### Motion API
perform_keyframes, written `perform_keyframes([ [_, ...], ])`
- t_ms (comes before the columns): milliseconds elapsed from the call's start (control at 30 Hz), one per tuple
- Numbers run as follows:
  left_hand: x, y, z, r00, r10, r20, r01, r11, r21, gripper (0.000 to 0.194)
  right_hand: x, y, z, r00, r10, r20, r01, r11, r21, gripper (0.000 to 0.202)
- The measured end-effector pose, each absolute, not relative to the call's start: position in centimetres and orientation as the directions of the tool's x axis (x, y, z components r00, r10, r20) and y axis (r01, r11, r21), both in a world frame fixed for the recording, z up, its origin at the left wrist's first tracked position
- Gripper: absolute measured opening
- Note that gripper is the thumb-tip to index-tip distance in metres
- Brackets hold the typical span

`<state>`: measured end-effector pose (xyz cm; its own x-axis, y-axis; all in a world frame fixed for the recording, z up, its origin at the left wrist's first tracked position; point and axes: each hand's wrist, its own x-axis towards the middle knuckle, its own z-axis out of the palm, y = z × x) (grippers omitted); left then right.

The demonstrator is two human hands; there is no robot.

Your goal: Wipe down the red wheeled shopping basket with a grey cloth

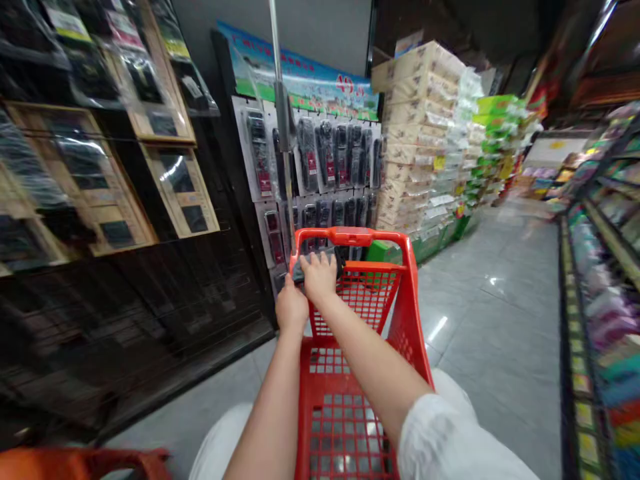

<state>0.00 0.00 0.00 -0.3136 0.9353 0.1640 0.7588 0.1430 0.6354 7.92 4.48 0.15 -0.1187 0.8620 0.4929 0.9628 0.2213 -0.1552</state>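
Positioning left hand (293, 308) and right hand (320, 275) together at a dark item (341, 260) (firmness of grip indeterminable), red cart (409, 327) below them, metal pole (285, 120) above, packaged goods (310, 157) beyond.

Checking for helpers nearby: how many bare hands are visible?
2: the left hand, at the left side of the red plastic basket, and the right hand, just right of it. No others show.

Red shopping basket (330, 383), grid-patterned
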Motion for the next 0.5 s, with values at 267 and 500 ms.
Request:
perform_keyframes([
  [267,0.4,-0.1,0.0,-0.306,0.927,0.216,0.792,0.122,0.599,0.047,12.0,1.8,-0.9,-0.087,0.876,0.474,0.972,0.178,-0.151,0.048],
  [500,0.7,-0.2,0.7,-0.291,0.932,0.218,0.802,0.112,0.587,0.049,20.4,0.6,-2.3,0.173,0.827,0.535,0.960,-0.020,-0.279,0.057],
])
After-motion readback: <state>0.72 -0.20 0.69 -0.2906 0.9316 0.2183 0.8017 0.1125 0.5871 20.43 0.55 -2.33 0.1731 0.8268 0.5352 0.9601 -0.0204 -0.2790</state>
